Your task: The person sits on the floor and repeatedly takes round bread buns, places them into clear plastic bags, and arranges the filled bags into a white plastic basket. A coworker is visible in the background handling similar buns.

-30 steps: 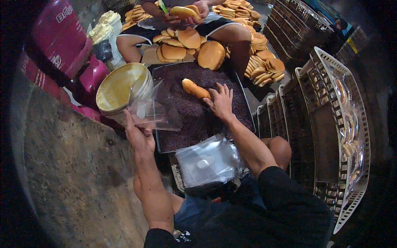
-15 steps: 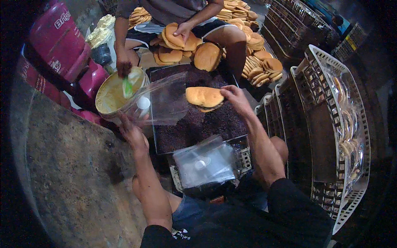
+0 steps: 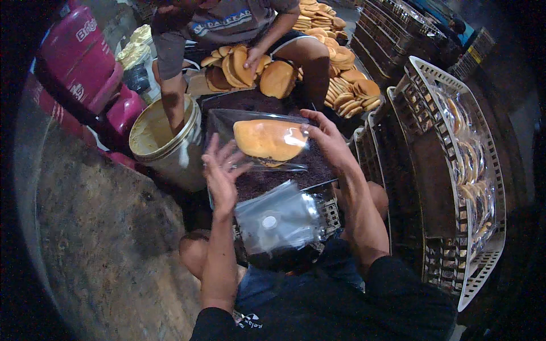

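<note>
A golden-brown flat bread (image 3: 267, 139), folded over a dark filling, lies inside a clear plastic bag (image 3: 222, 118). My right hand (image 3: 329, 136) pinches the bag at its right end, with thumb and fingers closed. My left hand (image 3: 222, 173) is by the bag's left end, its fingers spread and slightly blurred, holding nothing. Below the bag is a tray of dark sprinkles (image 3: 256, 183). Closer to me, a stack of clear plastic bags (image 3: 284, 213) lies with a white round object (image 3: 269, 222) on top.
Across from me a co-worker holds breads (image 3: 239, 65) and reaches into a cream-smeared bucket (image 3: 193, 128). Bread piles (image 3: 341, 54) stand at the back. White crates (image 3: 495, 227) with bagged breads are on the right; pink gas cylinders (image 3: 85, 62) are at left.
The bread has gone from my bare right hand into the clear bag. My left hand has moved right and let go of the bag. The co-worker's arm has gone deeper into the bucket.
</note>
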`<state>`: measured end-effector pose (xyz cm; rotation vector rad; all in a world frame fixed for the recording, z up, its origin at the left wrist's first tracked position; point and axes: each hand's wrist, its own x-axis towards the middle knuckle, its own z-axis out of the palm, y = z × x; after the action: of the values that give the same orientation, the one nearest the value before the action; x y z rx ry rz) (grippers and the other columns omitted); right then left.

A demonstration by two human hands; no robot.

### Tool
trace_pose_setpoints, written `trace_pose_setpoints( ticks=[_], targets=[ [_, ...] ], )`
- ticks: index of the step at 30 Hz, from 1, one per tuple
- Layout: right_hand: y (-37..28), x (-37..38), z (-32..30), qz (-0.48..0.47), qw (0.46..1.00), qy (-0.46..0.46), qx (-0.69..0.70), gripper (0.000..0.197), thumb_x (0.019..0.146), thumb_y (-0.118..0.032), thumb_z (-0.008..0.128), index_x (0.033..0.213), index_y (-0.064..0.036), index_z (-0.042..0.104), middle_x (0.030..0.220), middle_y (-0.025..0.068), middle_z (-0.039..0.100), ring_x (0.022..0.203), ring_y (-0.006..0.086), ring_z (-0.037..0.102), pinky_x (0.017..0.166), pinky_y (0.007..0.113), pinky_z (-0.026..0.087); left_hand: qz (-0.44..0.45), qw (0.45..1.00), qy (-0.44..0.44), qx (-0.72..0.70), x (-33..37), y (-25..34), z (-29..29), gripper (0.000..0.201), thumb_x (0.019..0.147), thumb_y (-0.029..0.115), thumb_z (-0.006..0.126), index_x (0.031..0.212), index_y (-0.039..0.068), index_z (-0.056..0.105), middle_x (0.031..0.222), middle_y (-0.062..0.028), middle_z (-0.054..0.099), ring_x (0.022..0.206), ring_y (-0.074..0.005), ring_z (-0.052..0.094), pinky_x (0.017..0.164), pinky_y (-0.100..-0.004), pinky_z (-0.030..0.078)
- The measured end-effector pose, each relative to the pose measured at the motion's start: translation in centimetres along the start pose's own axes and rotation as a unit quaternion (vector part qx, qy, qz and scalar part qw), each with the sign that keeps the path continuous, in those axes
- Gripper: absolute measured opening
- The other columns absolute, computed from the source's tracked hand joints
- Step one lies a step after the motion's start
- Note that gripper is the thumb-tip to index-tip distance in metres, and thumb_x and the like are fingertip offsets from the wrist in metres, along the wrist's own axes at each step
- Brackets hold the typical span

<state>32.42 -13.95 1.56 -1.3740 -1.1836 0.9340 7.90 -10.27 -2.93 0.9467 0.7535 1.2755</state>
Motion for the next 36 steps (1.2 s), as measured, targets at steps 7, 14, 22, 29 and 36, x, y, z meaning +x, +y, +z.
trace_pose_setpoints(
  ticks=[7, 14, 22, 29, 36],
  targets=[
    [-2.4, -3.8, 6.6, -0.061, 0.99, 0.096, 0.082, 0.053, 0.086, -0.02, 0.062, 0.129, -0.0008, 0.039, 0.105, 0.0119, 0.06, 0.096, 0.0184, 0.057, 0.087, 0.031, 0.044, -0.101, 0.991, 0.007, -0.09, -1.1, -1.4, 0.7, 0.059, 0.093, 0.05, 0.042, 0.133, 0.008, 0.037, 0.123, -0.0139, 0.053, 0.113, -0.0273, 0.055, 0.088, -0.0426, 0.052],
    [-2.0, -5.9, 10.6, -0.255, 0.872, 0.111, -0.403, 0.056, 0.079, -0.032, 0.067, 0.124, -0.0057, 0.047, 0.134, 0.0164, 0.04, 0.131, 0.0404, 0.027, 0.107, 0.058, 0.017, -0.179, 0.951, 0.047, -0.248, 0.8, -6.2, -2.7, 0.056, 0.088, 0.048, 0.055, 0.128, 0.011, 0.047, 0.12, -0.0055, 0.055, 0.104, -0.0189, 0.057, 0.088, -0.0337, 0.048],
    [-1.0, -5.0, 11.5, -0.074, 0.9, -0.019, -0.43, 0.084, 0.071, -0.028, 0.074, 0.136, -0.003, 0.027, 0.127, 0.0221, 0.046, 0.117, 0.0381, 0.046, 0.099, 0.047, 0.036, -0.009, 0.991, 0.073, 0.114, 0.1, -3.4, -1.0, 0.055, 0.09, 0.045, 0.054, 0.118, -0.002, 0.05, 0.087, -0.0169, 0.065, 0.073, -0.0213, 0.064, 0.067, -0.0339, 0.053],
    [-7.6, -8.4, 0.9, -0.005, 0.988, 0.1, -0.119, 0.079, 0.072, -0.021, 0.075, 0.134, -0.0014, 0.031, 0.105, 0.0152, 0.057, 0.091, 0.0214, 0.059, 0.074, 0.032, 0.048, -0.068, 0.96, 0.192, 0.194, 0.8, -1.5, -4.8, 0.048, 0.091, 0.047, 0.05, 0.092, 0.0, 0.057, 0.066, -0.0091, 0.06, 0.052, -0.0124, 0.056, 0.044, -0.0233, 0.043],
    [-28.2, -29.2, -18.2, 0.029, 0.635, 0.343, -0.691, 0.066, 0.073, -0.026, 0.062, 0.132, -0.0117, 0.037, 0.096, 0.0207, 0.066, 0.092, 0.0378, 0.063, 0.081, 0.044, 0.049, -0.022, 0.735, -0.241, 0.633, -4.5, -13.0, -3.8, 0.053, 0.078, 0.05, 0.066, 0.075, -0.002, 0.063, 0.073, -0.0183, 0.065, 0.07, -0.0347, 0.064, 0.065, -0.046, 0.048]
  ],
)
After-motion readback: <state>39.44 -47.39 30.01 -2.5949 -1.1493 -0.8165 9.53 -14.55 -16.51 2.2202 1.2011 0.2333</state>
